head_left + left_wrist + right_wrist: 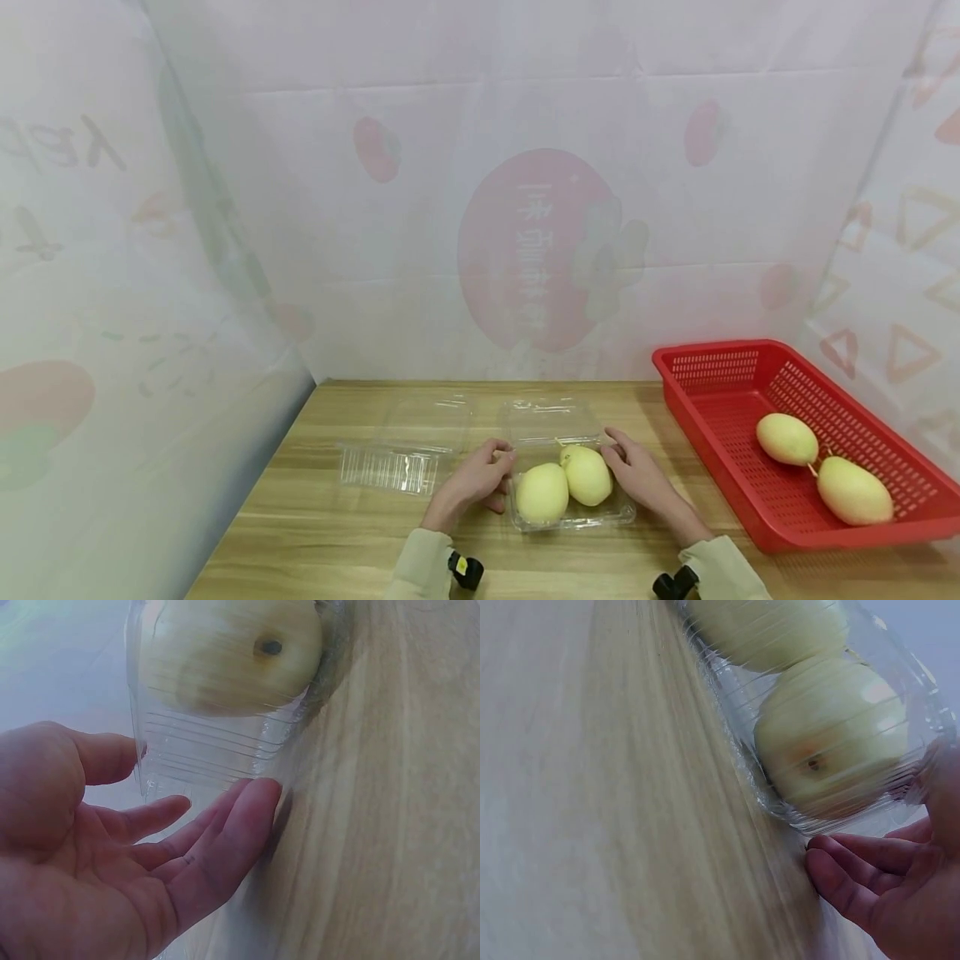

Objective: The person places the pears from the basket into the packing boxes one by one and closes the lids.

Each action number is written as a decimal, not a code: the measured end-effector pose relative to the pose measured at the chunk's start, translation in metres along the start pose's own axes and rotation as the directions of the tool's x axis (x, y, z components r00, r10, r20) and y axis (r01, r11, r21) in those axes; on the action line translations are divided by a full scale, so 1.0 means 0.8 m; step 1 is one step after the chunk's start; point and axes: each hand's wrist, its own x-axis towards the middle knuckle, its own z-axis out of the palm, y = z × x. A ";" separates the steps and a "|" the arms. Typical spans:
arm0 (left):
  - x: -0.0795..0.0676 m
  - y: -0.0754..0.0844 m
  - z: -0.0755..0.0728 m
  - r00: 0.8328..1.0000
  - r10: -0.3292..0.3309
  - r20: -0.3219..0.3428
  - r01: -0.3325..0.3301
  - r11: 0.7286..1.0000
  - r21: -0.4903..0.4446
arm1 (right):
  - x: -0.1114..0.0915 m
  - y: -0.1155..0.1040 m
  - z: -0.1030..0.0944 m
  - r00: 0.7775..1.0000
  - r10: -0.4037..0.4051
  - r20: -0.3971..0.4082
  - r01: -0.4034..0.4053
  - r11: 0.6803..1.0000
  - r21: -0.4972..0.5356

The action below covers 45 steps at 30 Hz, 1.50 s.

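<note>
An opened clear plastic clamshell box (573,523) stands on the table, its lid (551,417) folded back. Inside, two pale yellow pears (543,493) (587,475) lie side by side. At the box's left wall is my left hand (474,482). Its thumb meets the rim, while the loosely bent fingers (236,832) reach toward the lower wall. On the opposite side my right hand (643,477) holds the box edge. The right thumb partly shows through the plastic, and the bent fingers (847,881) come in low by the bottom corner.
Left of my left hand lies another clear plastic clamshell box (393,469), opened out. To the right, a red plastic basket (720,475) contains two more pears (787,439) (853,492). Printed cloth (420,325) hangs behind the wooden table (300,525) and at both sides.
</note>
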 end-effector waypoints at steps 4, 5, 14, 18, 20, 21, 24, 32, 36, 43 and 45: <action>-0.001 0.001 0.001 1.000 0.007 -0.001 -0.007 1.000 -0.010 | 0.000 0.002 0.000 1.000 -0.001 -0.012 0.000 1.000 -0.018; -0.001 0.002 0.001 1.000 0.011 -0.003 -0.011 1.000 -0.011 | 0.000 0.002 0.001 1.000 0.000 -0.013 -0.001 1.000 -0.021; -0.001 0.004 0.001 0.999 0.040 -0.014 -0.040 0.999 -0.013 | -0.001 0.001 0.000 1.000 0.008 0.011 -0.008 0.999 0.032; 0.000 0.001 0.002 0.999 0.039 -0.029 -0.040 0.999 -0.012 | 0.000 0.000 -0.001 1.000 0.013 0.008 -0.013 0.998 0.057; 0.001 0.000 0.002 0.999 0.041 -0.034 -0.041 0.999 -0.008 | 0.001 0.000 0.000 1.000 0.016 0.002 -0.017 0.998 0.066; 0.001 0.000 0.002 0.998 0.042 -0.036 -0.042 0.999 -0.007 | 0.001 0.000 0.000 1.000 0.018 -0.001 -0.018 0.997 0.069; 0.002 0.001 0.002 0.998 0.047 -0.037 -0.048 0.999 -0.010 | 0.001 0.000 0.000 1.000 0.024 -0.011 -0.023 0.997 0.080; 0.005 0.006 0.003 0.993 0.086 -0.078 -0.092 0.993 -0.073 | 0.002 -0.001 -0.002 0.998 0.028 -0.050 -0.023 0.994 0.104; 0.005 0.007 0.003 0.991 0.084 -0.105 -0.091 0.994 -0.064 | 0.001 -0.005 -0.004 0.998 0.021 -0.064 -0.013 0.993 0.120; 0.004 0.010 0.002 0.989 0.101 -0.110 -0.110 0.991 -0.073 | 0.001 -0.010 -0.009 0.998 0.031 -0.061 -0.022 0.990 0.140; 0.005 0.010 0.001 0.988 0.106 -0.108 -0.114 0.991 -0.070 | 0.000 -0.011 -0.010 0.998 0.036 -0.058 -0.027 0.988 0.151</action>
